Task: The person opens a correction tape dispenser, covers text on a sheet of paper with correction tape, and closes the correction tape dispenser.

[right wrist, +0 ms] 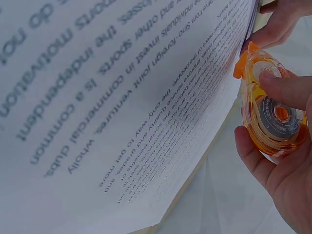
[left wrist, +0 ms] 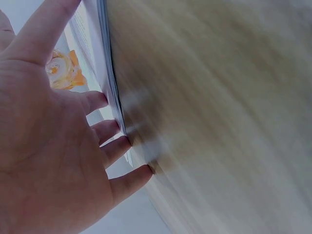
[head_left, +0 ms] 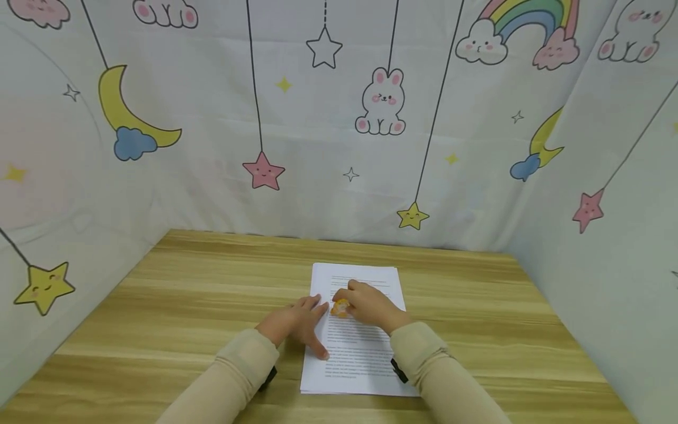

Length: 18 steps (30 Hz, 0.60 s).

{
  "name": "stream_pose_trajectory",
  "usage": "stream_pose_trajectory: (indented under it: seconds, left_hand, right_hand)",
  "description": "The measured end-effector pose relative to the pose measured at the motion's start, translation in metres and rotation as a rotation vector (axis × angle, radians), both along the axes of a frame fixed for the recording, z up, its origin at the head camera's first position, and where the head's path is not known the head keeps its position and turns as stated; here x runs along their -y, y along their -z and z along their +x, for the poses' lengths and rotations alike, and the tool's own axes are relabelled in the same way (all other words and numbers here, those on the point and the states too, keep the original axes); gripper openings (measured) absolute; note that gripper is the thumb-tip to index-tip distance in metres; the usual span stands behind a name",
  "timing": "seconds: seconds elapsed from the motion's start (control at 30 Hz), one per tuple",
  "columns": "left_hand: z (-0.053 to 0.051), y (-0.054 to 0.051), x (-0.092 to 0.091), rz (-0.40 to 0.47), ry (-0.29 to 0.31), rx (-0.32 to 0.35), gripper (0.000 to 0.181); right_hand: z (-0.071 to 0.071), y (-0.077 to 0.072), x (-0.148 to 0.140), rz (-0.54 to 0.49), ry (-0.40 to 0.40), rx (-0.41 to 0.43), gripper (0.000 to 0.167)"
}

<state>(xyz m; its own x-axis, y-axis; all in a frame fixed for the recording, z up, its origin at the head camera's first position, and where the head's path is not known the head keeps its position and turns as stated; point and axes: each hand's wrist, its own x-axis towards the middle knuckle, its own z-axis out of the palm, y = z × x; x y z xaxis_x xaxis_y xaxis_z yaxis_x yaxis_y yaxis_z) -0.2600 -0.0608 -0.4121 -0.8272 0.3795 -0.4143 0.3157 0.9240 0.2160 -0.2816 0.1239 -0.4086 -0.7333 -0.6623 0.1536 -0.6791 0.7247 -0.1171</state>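
A stack of printed paper (head_left: 365, 359) lies on the wooden table in the head view, its top sheet covered with lines of text. My right hand (head_left: 371, 303) grips an orange see-through correction tape (right wrist: 275, 109) between thumb and fingers, over the upper middle of the page. Its orange tip points toward the sheet; whether it touches cannot be told. At the stack's left edge, my left hand (head_left: 299, 323) rests with fingers spread, the thumb lying on the page. In the left wrist view, the other fingertips (left wrist: 129, 183) reach along the paper edge and the tabletop.
The wood-grain table (head_left: 201, 306) spreads out on both sides of the stack. Behind and beside it hang white cloth walls (head_left: 318, 206) printed with stars, moons and rabbits. Dark straps (head_left: 399, 371) show at both wrists, below the rolled cream sleeves.
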Motion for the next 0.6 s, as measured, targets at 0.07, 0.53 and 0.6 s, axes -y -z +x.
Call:
stream_pose_trajectory:
  seconds: [0.07,0.53,0.6]
  left_hand:
    - [-0.0001,-0.0002,-0.0002,0.001,-0.002,0.004,0.107]
    - [0.0016,-0.0012,0.0022,0.016,0.007,0.005,0.107]
    - [0.0016,-0.001,0.002,0.017,0.007,0.005,0.107]
  right_hand:
    - [-0.0003,-0.0016,0.0004,-0.007,0.016,0.022,0.029]
    - [-0.0063,-0.0037,-0.0016,-0.012,0.025,0.087,0.031]
    - [-0.0069,-0.0042,-0.003,-0.018,0.028,0.101,0.031]
